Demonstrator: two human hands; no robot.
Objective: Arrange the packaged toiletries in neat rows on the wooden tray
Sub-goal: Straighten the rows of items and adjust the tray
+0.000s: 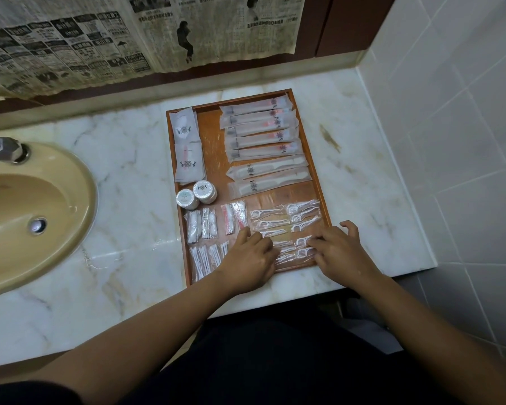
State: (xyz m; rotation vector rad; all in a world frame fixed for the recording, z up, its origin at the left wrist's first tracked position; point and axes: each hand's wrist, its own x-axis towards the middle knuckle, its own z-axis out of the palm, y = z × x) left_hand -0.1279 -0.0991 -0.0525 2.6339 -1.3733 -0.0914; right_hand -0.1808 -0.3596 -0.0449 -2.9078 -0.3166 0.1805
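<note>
Marble counter (362,159), beige sink (27,200), newspapered wall (100,39), grey tiles (450,112)

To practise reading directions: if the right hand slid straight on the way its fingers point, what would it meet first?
The right hand points left, so probably the wrapped floss picks just ahead, then the left hand; depth is unclear.

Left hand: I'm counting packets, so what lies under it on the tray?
The left hand rests over the wooden tray. Clear floss pick packets run under its fingertips, and cotton swab packets reach under its edge. How many its palm covers cannot be seen.
</note>
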